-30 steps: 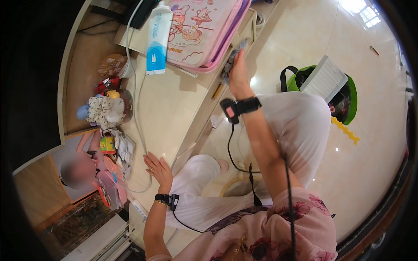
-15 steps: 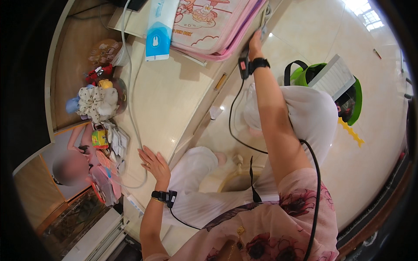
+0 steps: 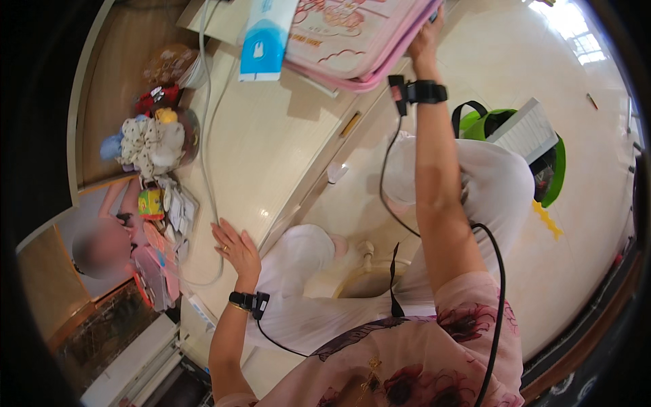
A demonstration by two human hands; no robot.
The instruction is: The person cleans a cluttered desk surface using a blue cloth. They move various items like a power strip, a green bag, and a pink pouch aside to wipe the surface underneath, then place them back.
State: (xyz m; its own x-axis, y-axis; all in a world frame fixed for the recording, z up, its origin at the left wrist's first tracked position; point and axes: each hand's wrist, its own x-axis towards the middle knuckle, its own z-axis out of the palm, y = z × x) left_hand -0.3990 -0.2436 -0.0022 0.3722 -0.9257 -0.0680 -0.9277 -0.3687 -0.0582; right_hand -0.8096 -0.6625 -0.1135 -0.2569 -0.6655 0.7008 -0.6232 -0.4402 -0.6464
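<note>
My left hand [image 3: 237, 252] lies on the pale desk [image 3: 254, 156] near its front edge, palm down and fingers spread. My right hand [image 3: 425, 42] is at the far end, beside the right edge of a stack of pink cases [image 3: 339, 37] with a cartoon design. Its fingers are curled, with a bit of something dark blue at them; what they hold is too small to make out. A blue and white packet [image 3: 263, 49] lies against the left side of the pink cases. Both wrists wear black straps with small cabled devices.
A mirror [image 3: 102, 237], hair scrunchies [image 3: 144, 149] and small packages [image 3: 150, 203] line the desk's left side. A white cable [image 3: 205, 136] runs along the desk. On the floor at right, a green bag [image 3: 557, 169] holds a white slatted piece; a yellow strip [image 3: 546, 220] lies near it.
My right hand has moved up and to the right, along the edge of the pink cases. My left hand has stayed flat on the desk. The view has shifted slightly.
</note>
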